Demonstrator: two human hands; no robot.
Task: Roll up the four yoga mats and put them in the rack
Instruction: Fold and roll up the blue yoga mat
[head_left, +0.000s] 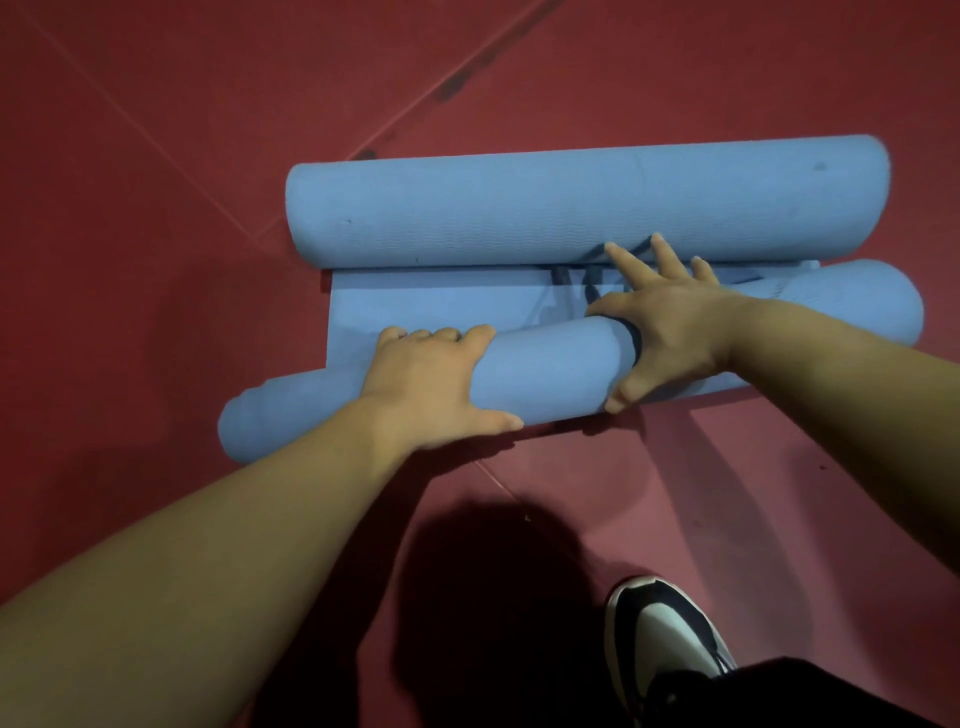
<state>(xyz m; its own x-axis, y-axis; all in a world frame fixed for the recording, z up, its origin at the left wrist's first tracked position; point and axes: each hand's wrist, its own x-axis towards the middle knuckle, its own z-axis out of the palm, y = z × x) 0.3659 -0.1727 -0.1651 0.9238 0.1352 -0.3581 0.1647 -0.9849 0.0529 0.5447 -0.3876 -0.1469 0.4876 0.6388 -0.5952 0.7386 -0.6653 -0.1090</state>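
Left hand (431, 374) curls over the near rolled mat (550, 364), which lies on the red floor (156, 208) (partly atop a flat blue mat (441, 296)). Right hand (670, 332), fingers spread straight, presses against its end, possibly on a dark strap (632, 340). Another rolled mat (519, 208) lies just beyond.

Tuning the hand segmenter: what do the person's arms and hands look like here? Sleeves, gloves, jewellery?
Left forearm and right forearm are bare to the frame edge, no sleeves. Left hand and right hand: no gloves, rings, watch or bands visible. Also worn: a black-and-white sneaker and dark trousers.
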